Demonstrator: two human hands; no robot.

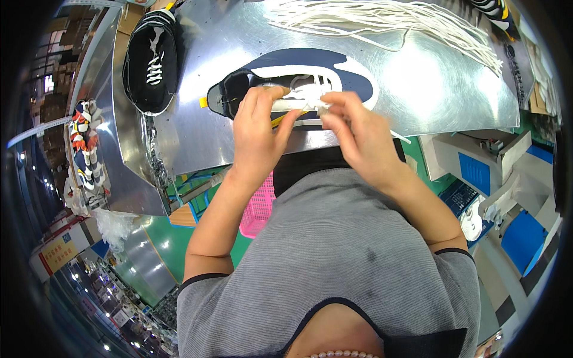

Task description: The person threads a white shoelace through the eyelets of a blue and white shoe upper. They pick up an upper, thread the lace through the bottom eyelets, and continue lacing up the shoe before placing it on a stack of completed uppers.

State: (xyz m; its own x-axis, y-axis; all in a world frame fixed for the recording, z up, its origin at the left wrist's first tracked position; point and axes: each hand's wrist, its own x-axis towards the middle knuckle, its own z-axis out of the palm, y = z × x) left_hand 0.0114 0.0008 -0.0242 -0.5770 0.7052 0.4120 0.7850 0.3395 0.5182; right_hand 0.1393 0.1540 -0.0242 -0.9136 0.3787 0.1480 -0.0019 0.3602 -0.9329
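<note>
A navy and white shoe upper (292, 59) lies on its side on the metal table, its toe to the right and its black heel with a yellow tab to the left. Over its opening, my left hand (261, 122) pinches white lacing near the tongue. My right hand (361, 134), slightly blurred, has thumb and forefinger closed on a white shoelace (316, 102) at the eyelets. Part of the lacing is hidden behind my fingers. A loose lace end hangs past the table's near edge, right of my right hand.
A bundle of white laces (382, 21) spreads across the back of the metal table (418, 89). A black laced shoe (150, 65) stands at the left. Below the table's near edge is a pink basket (258, 209). More shoe parts (86, 143) are stacked far left.
</note>
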